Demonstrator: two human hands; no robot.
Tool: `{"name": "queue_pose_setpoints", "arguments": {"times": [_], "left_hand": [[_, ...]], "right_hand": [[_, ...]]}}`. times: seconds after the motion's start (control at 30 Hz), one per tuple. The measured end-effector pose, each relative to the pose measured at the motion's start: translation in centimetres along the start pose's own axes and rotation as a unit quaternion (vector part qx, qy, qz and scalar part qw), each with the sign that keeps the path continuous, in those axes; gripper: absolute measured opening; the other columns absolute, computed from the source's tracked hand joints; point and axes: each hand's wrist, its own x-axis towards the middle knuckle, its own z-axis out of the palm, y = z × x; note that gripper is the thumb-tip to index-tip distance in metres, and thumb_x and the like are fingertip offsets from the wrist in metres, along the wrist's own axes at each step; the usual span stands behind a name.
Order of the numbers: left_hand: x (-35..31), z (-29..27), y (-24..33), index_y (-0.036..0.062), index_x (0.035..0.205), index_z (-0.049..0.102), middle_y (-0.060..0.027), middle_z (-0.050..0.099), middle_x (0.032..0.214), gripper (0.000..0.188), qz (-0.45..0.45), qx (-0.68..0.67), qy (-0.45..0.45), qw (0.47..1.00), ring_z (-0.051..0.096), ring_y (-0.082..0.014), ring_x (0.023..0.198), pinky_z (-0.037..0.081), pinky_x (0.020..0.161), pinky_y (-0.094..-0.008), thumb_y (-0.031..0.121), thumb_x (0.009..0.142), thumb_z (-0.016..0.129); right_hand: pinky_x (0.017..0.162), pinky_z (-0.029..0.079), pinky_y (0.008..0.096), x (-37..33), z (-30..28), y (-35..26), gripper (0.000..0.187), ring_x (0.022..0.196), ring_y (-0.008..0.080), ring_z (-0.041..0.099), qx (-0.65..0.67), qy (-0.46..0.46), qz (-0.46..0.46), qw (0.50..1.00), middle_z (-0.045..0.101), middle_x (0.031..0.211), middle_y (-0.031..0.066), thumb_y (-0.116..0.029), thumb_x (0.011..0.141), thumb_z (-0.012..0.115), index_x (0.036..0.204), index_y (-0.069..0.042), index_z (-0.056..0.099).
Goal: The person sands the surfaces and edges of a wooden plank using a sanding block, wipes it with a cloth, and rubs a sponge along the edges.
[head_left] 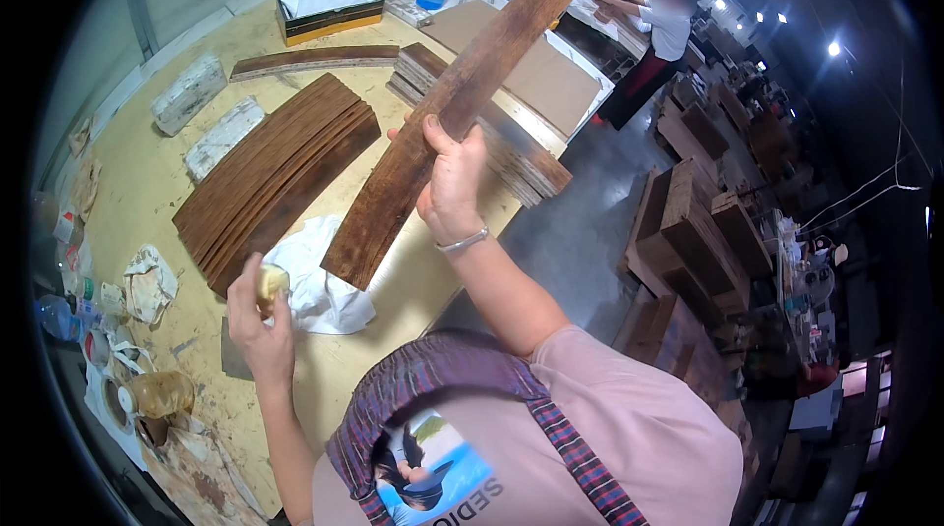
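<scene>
Head view: right hand [454, 180] grips a long, flat, dark-brown wooden plank [467, 103] near its middle, thumb on top, slanting above the pale-yellow table's [138, 221] right side. Left hand [262, 329], near left, pinches a small pale-yellow wad [273, 282]. Risk, my judgement: single-handed hold; slackening fingers could let the plank tip. Plank: streaky grain, blotchy brown, straight-edged.

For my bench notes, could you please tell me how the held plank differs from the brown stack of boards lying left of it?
The held plank is a single piece; the brown stack is many layered boards. The held plank is raised in the right hand, while the brown stack rests on the table. Both are brown and look like wood.
</scene>
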Motion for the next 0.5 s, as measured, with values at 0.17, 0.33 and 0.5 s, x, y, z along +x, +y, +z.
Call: {"name": "queue_pose_setpoints", "arguments": {"times": [0.17, 0.33, 0.5], "left_hand": [[-1.3, 2.3, -2.2, 0.0004, 0.111, 0.069, -0.0121, 0.057, 0.125, 0.027, 0.015, -0.101, -0.180, 0.978, 0.060, -0.0220, 0.103, 0.046, 0.088, -0.0290, 0.005, 0.085, 0.062], [-0.6, 3.3, -1.8, -0.0064, 0.095, 0.068, -0.0129, 0.059, 0.117, 0.022, 0.020, -0.172, -0.272, 0.947, 0.058, -0.0218, 0.102, 0.046, 0.085, -0.0314, 0.013, 0.086, 0.067], [-1.2, 4.2, -1.8, -0.0079, 0.094, 0.066, -0.0102, 0.061, 0.105, 0.024, -0.035, -0.219, -0.254, 0.942, 0.057, -0.0181, 0.097, 0.045, 0.083, -0.0307, 0.015, 0.089, 0.066]], "right_hand": [[0.070, 0.058, 0.0402, 0.0, 0.1, 0.6, 0.021, 0.077, 0.0304, 0.069, -0.004, -0.038, -0.026, 0.999, 0.064, 0.094, 0.0156, -0.004, 0.094, 0.058, 0.110, -0.001, 0.045], [0.063, 0.059, 0.0368, -1.0, 0.7, 0.2, 0.023, 0.073, 0.0287, 0.069, 0.022, -0.052, -0.011, 0.998, 0.065, 0.095, 0.0148, -0.002, 0.093, 0.060, 0.110, -0.001, 0.045], [0.064, 0.060, 0.0364, -1.6, 0.3, 0.1, 0.025, 0.073, 0.0274, 0.070, 0.031, -0.051, 0.005, 0.998, 0.065, 0.096, 0.0154, -0.004, 0.094, 0.060, 0.112, -0.002, 0.044]]}}
